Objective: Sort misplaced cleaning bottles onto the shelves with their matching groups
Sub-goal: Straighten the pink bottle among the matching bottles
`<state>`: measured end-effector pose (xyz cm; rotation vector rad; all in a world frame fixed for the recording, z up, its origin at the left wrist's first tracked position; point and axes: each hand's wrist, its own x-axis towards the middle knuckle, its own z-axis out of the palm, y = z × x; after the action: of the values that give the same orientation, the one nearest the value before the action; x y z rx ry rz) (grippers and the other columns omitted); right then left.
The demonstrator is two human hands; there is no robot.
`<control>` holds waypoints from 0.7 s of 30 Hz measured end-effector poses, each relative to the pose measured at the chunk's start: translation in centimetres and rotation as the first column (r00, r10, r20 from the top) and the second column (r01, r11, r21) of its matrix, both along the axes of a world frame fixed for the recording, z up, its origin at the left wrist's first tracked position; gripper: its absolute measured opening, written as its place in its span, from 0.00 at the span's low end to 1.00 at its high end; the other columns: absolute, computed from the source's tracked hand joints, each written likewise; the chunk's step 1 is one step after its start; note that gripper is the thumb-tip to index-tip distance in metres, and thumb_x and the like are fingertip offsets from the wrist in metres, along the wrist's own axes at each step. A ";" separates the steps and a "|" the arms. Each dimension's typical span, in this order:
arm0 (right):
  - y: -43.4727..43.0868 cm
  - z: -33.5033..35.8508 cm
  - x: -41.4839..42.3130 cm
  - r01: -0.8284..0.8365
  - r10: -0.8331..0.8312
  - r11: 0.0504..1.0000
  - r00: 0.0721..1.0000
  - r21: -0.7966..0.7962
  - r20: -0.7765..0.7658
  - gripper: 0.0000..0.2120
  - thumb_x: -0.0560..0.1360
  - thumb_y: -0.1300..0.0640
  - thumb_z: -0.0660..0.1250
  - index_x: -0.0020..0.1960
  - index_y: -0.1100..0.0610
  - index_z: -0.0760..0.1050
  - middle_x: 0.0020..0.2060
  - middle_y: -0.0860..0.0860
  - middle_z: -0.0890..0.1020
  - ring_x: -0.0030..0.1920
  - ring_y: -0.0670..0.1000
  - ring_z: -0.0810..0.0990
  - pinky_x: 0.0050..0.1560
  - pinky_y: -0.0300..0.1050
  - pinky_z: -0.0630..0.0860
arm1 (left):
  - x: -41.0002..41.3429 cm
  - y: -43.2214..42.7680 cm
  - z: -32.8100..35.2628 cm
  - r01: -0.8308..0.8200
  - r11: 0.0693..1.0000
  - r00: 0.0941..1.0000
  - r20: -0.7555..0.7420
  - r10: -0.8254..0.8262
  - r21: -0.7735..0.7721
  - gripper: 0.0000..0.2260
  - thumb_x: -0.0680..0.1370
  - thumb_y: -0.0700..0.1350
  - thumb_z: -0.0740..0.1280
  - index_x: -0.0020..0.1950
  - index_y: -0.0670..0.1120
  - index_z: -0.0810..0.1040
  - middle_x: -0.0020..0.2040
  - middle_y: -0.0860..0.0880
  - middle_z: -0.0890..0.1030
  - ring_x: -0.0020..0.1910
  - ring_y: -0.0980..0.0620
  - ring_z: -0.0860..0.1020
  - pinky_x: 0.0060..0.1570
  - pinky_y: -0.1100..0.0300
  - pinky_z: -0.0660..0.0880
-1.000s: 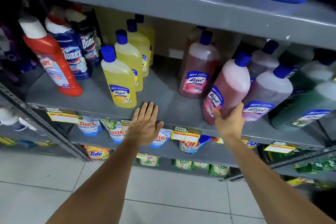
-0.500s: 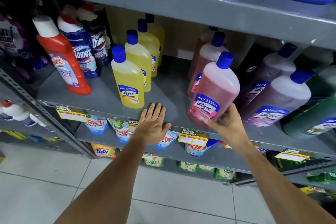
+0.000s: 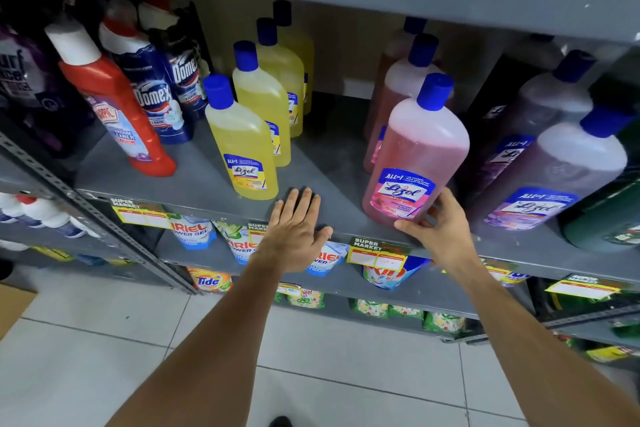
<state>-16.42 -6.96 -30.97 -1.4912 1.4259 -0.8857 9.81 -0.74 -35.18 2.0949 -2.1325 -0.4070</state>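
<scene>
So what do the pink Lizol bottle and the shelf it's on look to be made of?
Pink Lizol bottle: probably translucent plastic, since the liquid level shows through its frosted wall, with an opaque blue cap and glossy label. Shelf: apparently grey painted metal, matte and scuffed.

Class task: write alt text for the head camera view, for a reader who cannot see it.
A person's right hand grips the base of a pink Lizol bottle at the front of a grey shelf, while the left hand rests flat on the shelf edge. Yellow Lizol bottles stand to the left, purple ones to the right.
</scene>
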 end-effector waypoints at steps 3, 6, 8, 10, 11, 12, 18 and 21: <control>-0.5 -0.2 -0.5 -0.015 0.015 1.000 1.000 0.001 0.000 0.29 0.67 0.67 0.80 0.64 0.55 0.73 0.55 0.47 0.84 0.54 0.44 0.84 0.56 0.42 0.82 | 0.0 0.0 0.0 0.006 1.000 1.000 0.006 -0.006 0.000 0.33 0.80 0.61 0.45 0.80 0.46 0.45 0.81 0.47 0.44 0.79 0.46 0.40 0.74 0.49 0.37; -0.6 -0.4 -0.8 0.002 -0.003 1.000 0.998 0.008 0.058 0.28 0.69 0.70 0.77 0.65 0.56 0.73 0.55 0.47 0.84 0.51 0.38 0.85 0.54 0.35 0.81 | 0.0 -0.1 0.0 0.007 1.000 1.000 0.006 -0.007 0.000 0.33 0.80 0.61 0.46 0.80 0.46 0.45 0.81 0.47 0.44 0.79 0.47 0.40 0.73 0.50 0.36; -0.5 -0.7 -0.7 0.002 -0.002 1.000 0.997 0.003 0.072 0.28 0.70 0.70 0.76 0.65 0.55 0.73 0.56 0.49 0.84 0.52 0.40 0.85 0.56 0.36 0.81 | 0.0 -0.1 0.0 0.008 1.000 1.000 0.006 -0.008 -0.001 0.33 0.79 0.62 0.45 0.80 0.46 0.45 0.81 0.47 0.44 0.79 0.46 0.40 0.73 0.49 0.36; -0.4 -0.9 -0.6 -0.008 0.008 1.000 0.997 0.002 0.071 0.28 0.72 0.69 0.75 0.68 0.55 0.73 0.59 0.50 0.83 0.59 0.46 0.83 0.61 0.42 0.80 | 0.0 0.0 -0.1 0.010 1.000 1.000 0.008 -0.010 0.002 0.33 0.79 0.62 0.45 0.80 0.46 0.45 0.81 0.46 0.44 0.79 0.46 0.40 0.74 0.49 0.37; -0.4 -0.9 -0.5 -0.016 0.016 1.000 0.997 0.000 0.069 0.28 0.73 0.68 0.75 0.70 0.55 0.72 0.61 0.51 0.83 0.61 0.49 0.82 0.63 0.45 0.79 | 0.1 0.0 -0.2 0.011 1.000 1.000 0.012 -0.011 0.004 0.33 0.79 0.62 0.45 0.80 0.46 0.45 0.81 0.46 0.44 0.79 0.46 0.40 0.74 0.49 0.37; -0.5 -0.9 -0.5 -0.021 0.021 1.000 0.998 -0.004 0.065 0.29 0.74 0.68 0.74 0.71 0.55 0.72 0.63 0.51 0.82 0.63 0.51 0.81 0.64 0.48 0.78 | 0.1 -0.1 -0.2 0.011 1.000 1.000 0.014 -0.011 0.005 0.33 0.79 0.62 0.45 0.80 0.46 0.45 0.81 0.46 0.44 0.79 0.46 0.40 0.74 0.49 0.37; -0.5 -0.5 0.2 -0.022 0.022 1.000 0.999 0.013 0.023 0.29 0.71 0.67 0.76 0.68 0.54 0.72 0.58 0.45 0.83 0.59 0.47 0.82 0.65 0.48 0.78 | 0.0 -0.1 -0.1 0.012 1.000 1.000 0.006 -0.012 -0.001 0.35 0.78 0.62 0.44 0.80 0.46 0.45 0.81 0.46 0.44 0.79 0.46 0.41 0.74 0.48 0.37; -0.7 -0.3 0.2 -0.016 0.016 1.000 1.000 0.000 -0.004 0.29 0.70 0.65 0.78 0.68 0.56 0.71 0.59 0.48 0.82 0.59 0.49 0.82 0.63 0.47 0.78 | 0.0 0.0 -0.1 0.006 1.000 1.000 0.003 -0.006 0.007 0.34 0.78 0.62 0.44 0.80 0.46 0.45 0.81 0.47 0.44 0.79 0.46 0.41 0.74 0.48 0.37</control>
<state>-16.18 -7.65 -31.32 -1.5033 1.4146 -0.8739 9.83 -0.74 -35.26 2.0949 -2.1433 -0.4127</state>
